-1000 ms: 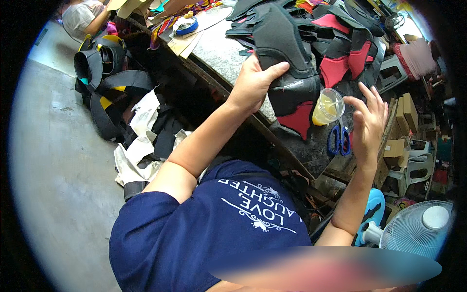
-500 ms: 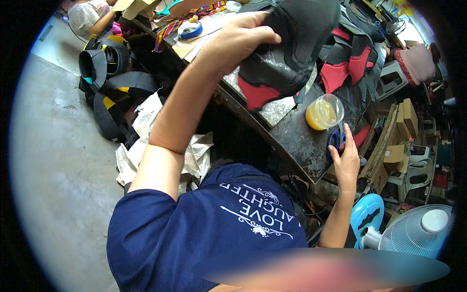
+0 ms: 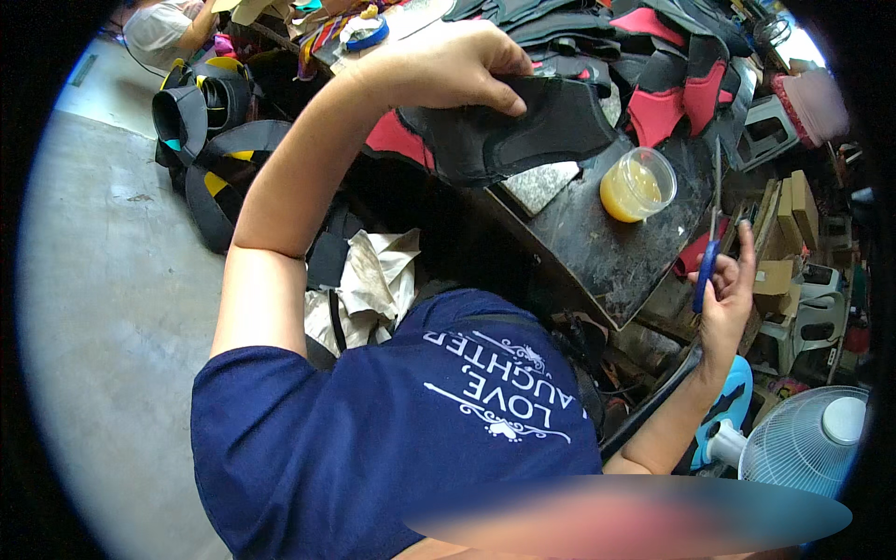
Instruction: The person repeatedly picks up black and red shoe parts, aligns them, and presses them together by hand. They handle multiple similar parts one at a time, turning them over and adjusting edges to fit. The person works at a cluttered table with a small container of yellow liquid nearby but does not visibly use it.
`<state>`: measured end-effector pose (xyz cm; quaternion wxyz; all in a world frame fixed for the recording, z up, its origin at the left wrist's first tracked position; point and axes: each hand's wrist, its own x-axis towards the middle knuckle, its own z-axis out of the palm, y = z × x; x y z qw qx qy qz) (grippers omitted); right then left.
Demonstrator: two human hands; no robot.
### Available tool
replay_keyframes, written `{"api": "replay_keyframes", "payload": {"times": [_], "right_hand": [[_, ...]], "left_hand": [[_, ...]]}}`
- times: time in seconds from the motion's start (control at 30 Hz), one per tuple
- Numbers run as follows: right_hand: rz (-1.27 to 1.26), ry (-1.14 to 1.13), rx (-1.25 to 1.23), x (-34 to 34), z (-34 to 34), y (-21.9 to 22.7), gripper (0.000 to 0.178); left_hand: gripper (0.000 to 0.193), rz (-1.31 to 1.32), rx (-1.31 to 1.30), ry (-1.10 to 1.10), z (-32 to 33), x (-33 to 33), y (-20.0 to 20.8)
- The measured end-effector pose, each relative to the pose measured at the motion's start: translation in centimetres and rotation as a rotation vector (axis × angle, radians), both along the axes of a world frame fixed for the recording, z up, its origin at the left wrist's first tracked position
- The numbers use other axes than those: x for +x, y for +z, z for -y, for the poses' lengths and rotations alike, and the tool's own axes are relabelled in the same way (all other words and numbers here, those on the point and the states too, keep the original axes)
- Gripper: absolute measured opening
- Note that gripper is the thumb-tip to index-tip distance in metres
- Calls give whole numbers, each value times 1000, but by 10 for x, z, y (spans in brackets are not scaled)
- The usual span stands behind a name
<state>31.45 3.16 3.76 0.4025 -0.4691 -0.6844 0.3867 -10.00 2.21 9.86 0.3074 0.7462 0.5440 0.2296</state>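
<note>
My left hand (image 3: pixel 457 70) grips the upper edge of a flat black panel (image 3: pixel 513 131), thumb on the near face. A red section shows at its left end, partly behind my wrist, and the panel hangs in front of the table edge. In my right hand (image 3: pixel 730 303) is a pair of scissors with blue handles (image 3: pixel 707 275), blades upward and seen nearly edge-on. A finger of that hand is stretched out. Between the hands, a clear plastic tub (image 3: pixel 637 187) of yellowish liquid stands on the dark worktable (image 3: pixel 607 266).
Black-and-red pieces (image 3: pixel 705 89) pile up at the back of the table. A pale speckled slab (image 3: pixel 541 187) lies near its edge. Black straps with yellow patches (image 3: pixel 210 140) are heaped at left. A fan (image 3: pixel 807 443) stands at lower right; another person (image 3: pixel 159 35) is at upper left.
My left hand has lowered the black panel and turned it sideways, uncovering the pile behind. My right hand has lifted the scissors off the table and moved right.
</note>
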Motion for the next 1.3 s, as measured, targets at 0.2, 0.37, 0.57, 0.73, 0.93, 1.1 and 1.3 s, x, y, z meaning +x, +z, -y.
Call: {"api": "replay_keyframes", "payload": {"times": [0.2, 0.37, 0.57, 0.73, 0.93, 1.1, 1.3], "right_hand": [[279, 209, 213, -39, 38, 14, 109], [408, 169, 300, -74, 38, 7, 111], [402, 344, 296, -82, 31, 0, 108], [68, 404, -285, -70, 28, 23, 106], [403, 451, -58, -73, 28, 47, 107], [337, 523, -151, -75, 26, 54, 101], [33, 506, -397, -66, 29, 45, 95]], "left_hand": [[50, 239, -140, 0, -9, 2, -5], [45, 303, -273, -75, 0, 8, -11], [41, 228, -209, -114, 11, 20, -14], [23, -396, 319, -102, 30, 28, -11], [11, -885, 473, -178, 43, 42, 4], [12, -1087, 625, -190, 57, 52, 17], [12, -909, 416, -143, 49, 48, 10]]}}
